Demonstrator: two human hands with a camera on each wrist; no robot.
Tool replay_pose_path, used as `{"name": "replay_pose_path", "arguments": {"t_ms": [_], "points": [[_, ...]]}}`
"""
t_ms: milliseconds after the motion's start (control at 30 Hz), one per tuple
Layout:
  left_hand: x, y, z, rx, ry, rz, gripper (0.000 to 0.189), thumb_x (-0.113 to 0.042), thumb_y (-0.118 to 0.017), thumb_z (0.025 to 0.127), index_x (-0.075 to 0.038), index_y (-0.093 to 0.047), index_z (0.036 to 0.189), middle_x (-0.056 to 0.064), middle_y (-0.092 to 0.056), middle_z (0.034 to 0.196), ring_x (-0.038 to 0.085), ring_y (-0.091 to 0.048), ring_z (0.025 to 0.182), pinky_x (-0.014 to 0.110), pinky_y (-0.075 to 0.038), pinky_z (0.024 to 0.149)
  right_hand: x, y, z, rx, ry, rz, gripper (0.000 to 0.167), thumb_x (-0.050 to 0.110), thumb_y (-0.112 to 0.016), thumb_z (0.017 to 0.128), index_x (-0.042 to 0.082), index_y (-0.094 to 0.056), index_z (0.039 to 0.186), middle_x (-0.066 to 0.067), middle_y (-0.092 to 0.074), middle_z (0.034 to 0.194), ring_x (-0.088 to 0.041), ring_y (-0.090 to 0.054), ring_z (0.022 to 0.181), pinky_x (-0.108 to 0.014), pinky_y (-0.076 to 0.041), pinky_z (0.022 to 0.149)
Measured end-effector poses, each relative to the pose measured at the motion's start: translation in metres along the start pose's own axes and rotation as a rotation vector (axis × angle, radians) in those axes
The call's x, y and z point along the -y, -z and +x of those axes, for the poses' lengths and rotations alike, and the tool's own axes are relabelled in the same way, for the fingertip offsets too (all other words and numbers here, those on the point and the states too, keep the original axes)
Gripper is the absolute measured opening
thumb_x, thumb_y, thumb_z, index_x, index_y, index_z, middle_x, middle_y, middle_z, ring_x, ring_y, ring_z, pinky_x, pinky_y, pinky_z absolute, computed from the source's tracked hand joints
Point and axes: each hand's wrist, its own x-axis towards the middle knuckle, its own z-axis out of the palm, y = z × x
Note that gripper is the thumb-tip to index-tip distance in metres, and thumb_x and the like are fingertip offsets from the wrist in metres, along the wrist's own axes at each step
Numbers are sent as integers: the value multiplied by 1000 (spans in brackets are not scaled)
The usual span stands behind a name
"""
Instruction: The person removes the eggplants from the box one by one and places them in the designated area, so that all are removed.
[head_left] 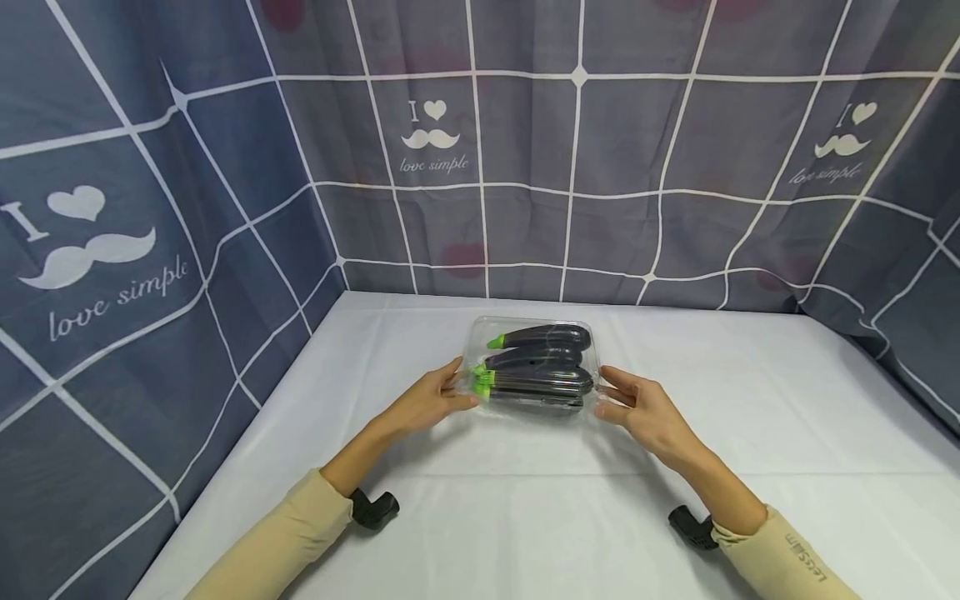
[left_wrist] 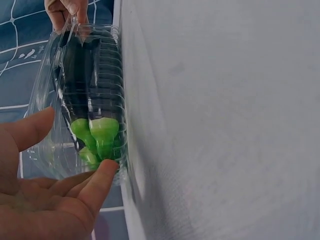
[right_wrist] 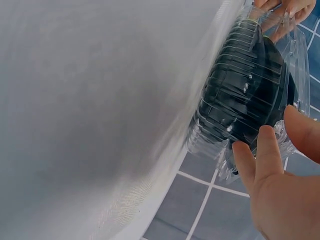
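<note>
A clear plastic clamshell box lies low at the white table, with its lid side up. Inside it, several dark purple eggplants lie side by side, their green caps toward the left. My left hand holds the box's left end, thumb at the lid edge and fingers at the lower part. At the opposite end my right hand holds the box, two fingers against its ribbed wall and the thumb by the lid edge. Whether the box's base touches the table is hard to tell.
The box is over a white cloth-covered table. A grey-blue checked curtain with white lines hangs behind and along the left and right sides. Black wrist mounts jut inward from both sleeves.
</note>
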Motion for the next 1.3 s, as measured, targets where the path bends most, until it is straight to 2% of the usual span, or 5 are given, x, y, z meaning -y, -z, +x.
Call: {"name": "replay_pose_path", "arguments": {"t_ms": [333, 533, 733, 933, 1300], "points": [[3, 6, -1, 64, -19, 3, 81, -22, -61, 99, -2, -8, 157, 16, -14, 162, 34, -22, 145, 49, -25, 113, 1, -2, -1, 1, 35, 1, 66, -2, -61, 95, -13, -25, 149, -29, -29, 153, -41, -41, 134, -37, -42, 101], [5, 9, 1, 99, -44, -15, 80, -19, -59, 100, 1, -6, 157, 18, -11, 162, 35, -20, 146, 47, -22, 114, 0, -1, 0, 2, 32, 6, 66, -2, -61, 94, -13, -26, 149, -28, -30, 153, -41, -42, 133, -36, -42, 101], [7, 12, 1, 126, -53, -16, 79, -21, -57, 101, 0, -6, 157, 15, -8, 163, 34, -19, 146, 48, -21, 115, -2, -1, 0, 6, 30, -20, 66, 1, -62, 95, -11, -28, 150, -26, -33, 153, -39, -43, 134, -42, -39, 103], [8, 13, 1, 121, -48, -19, 80, -24, -60, 100, 0, -9, 157, 14, -11, 162, 33, -21, 146, 47, -23, 114, -4, 0, -1, 7, 38, -28, 65, 1, -61, 95, -11, -29, 149, -26, -33, 153, -39, -43, 133, -44, -39, 103], [7, 13, 1, 92, -24, -16, 77, -23, -61, 98, -1, -15, 157, 15, -17, 161, 35, -23, 145, 49, -23, 114, 1, -1, -1, 3, 18, 1, 65, 1, -62, 94, -12, -29, 149, -27, -34, 151, -40, -44, 132, -39, -42, 102]]}}
